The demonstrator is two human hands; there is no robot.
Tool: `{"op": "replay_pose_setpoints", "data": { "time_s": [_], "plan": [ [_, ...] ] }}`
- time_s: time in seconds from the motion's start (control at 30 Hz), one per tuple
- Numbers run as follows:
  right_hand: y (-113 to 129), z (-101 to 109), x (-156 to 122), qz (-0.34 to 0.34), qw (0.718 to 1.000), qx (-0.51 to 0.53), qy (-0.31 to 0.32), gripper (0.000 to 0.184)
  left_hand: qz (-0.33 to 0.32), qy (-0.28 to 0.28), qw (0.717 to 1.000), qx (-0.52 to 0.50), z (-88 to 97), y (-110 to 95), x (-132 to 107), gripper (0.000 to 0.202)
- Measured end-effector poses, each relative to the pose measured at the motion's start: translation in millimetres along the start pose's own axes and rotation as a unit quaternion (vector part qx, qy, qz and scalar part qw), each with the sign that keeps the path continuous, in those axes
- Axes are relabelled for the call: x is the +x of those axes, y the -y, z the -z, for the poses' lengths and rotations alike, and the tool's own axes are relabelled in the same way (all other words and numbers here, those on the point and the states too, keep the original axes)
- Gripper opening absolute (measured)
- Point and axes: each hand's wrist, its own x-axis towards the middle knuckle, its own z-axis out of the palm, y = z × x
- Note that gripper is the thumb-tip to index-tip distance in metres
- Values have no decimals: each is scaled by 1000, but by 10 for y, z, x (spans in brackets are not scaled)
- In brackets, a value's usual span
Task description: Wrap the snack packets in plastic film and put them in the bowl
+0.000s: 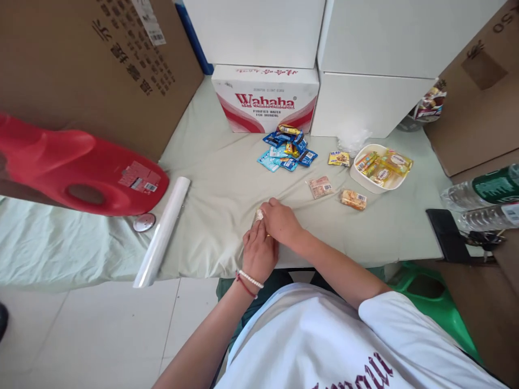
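A red jug (pixel 81 162) lies on its side, a round disc (pixel 144 222) by its base, then a clear roll (pixel 162 232) slanting away rightward. The left hand (pixel 258 249) lays nearly straight, close-set fingers on a small packet (pixel 259 215) near the surface's (pixel 214 178) front edge; the right hand (pixel 283 222) curls against it. Both grips are hidden. The packet's visible end points away from the person; fingers obscure its long axis. Beyond lie blue sachets (pixel 287 151); rightward, a wrapped pastry (pixel 353 199) and a filled tub (pixel 367 182).
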Motion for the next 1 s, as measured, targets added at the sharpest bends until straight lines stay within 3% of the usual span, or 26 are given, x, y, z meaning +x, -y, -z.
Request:
{"op": "replay_pose_setpoints", "data": {
  "time_s": [0.1, 0.27, 0.37, 0.47, 0.53, 0.6, 0.73, 0.8, 0.83, 0.9, 1.0],
  "plan": [
    [35, -92, -64, 24, 999, -32, -27, 40, -32, -44, 997, -50, 69, 201, -172, 46],
    [3, -311, -188, 75, 989, -77, -102, 58, -7, -132, 989, -62, 181, 532, -390, 22],
    [-49, -367, -176, 78, 987, -81, -116, 41, 6, -152, 987, -47, 166, 639, -312, 16],
    [-220, -261, -231, 84, 987, -38, -132, 33, 10, -161, 986, -34, 69, 657, -165, 17],
    [-476, -97, -339, 63, 985, 46, -156, 32, 16, -163, 986, -16, -12, 626, -97, 18],
    [-884, 136, -484, 9, 966, 170, -193, 29, 24, -162, 986, 9, -76, 577, -73, 18],
    [-2003, 795, -726, -124, 866, 374, -309, 27, 15, -169, 985, 28, -107, 494, -88, 18],
    [-2537, 1171, -754, -175, 820, 384, -386, 25, 8, -177, 984, 31, -92, 479, -92, 17],
    [-2758, 1349, -739, -196, 816, 367, -402, 24, 5, -181, 983, 35, -84, 475, -90, 16],
    [-3077, 1649, -653, -234, 835, 331, -372, 21, 2, -186, 982, 44, -73, 471, -82, 16],
    [-3236, 1882, -435, -276, 920, 205, -189, 25, -1, -192, 980, 58, -66, 463, -67, 16]
  ]
}}
